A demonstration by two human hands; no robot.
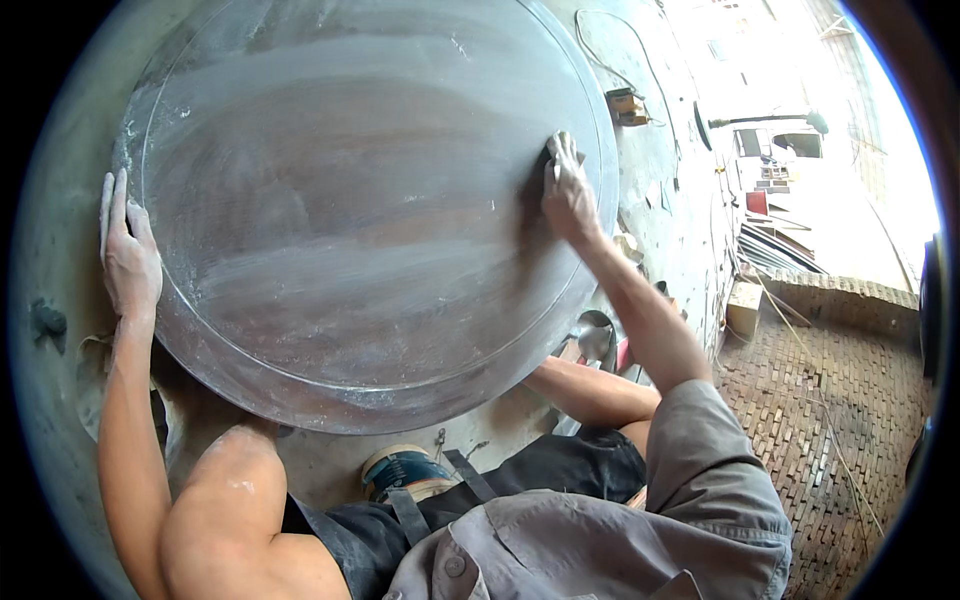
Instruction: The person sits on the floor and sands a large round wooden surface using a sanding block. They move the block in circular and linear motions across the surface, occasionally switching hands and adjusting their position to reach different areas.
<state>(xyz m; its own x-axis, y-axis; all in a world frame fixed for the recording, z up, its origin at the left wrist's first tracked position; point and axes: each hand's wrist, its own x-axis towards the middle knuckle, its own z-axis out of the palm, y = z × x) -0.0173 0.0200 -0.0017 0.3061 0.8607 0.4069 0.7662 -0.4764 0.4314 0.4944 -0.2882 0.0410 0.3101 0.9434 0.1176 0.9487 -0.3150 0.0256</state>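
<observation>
A large round tabletop (330,200), dark brown and streaked with whitish dust, fills the space before me. A thin groove runs around it just inside the rim. My left hand (131,255) rests at the left rim, its dusty fingers stretched out along the edge. Over on the right side, my right hand (570,195) presses down near the groove. Its fingers are closed over a small dark piece that looks like folded sandpaper (553,149), mostly hidden under them. White dust coats both hands.
Beyond the right rim, a small yellow-and-dark power tool (627,107) lies with its cord on the pale floor. A round tin (405,472) stands between my legs. Farther right are a pale block (743,308), stacked long strips (780,250) and brick paving (800,420).
</observation>
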